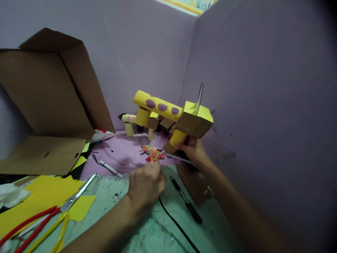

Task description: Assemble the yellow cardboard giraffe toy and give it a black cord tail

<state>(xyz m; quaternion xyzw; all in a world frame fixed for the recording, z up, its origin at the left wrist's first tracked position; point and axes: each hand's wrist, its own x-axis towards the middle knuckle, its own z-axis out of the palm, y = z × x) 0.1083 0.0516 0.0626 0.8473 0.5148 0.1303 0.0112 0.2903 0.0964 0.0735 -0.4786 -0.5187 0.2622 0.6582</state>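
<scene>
My left hand (146, 181) is closed around a flower-patterned glue gun (155, 153). A pale glue stick (179, 158) juts from its right end, and a black cord (175, 221) runs down from below the hand. With my right hand (193, 149), I grip a yellow paper animal model (165, 108) by the short tube leg under its box-shaped part. Its long tube body has purple spots and tilts down to the right. Two thin upright strips (199, 98) rise from the box. The glue gun is below the model, apart from it.
A smaller pale-yellow paper model (129, 127) stands behind. An open cardboard box (44, 95) fills the left. Red-handled scissors (71, 202) lie on yellow paper (44, 193). A black pen (185, 200) and a white marker (111, 169) lie nearby. Purple walls (250, 88) close in the work surface.
</scene>
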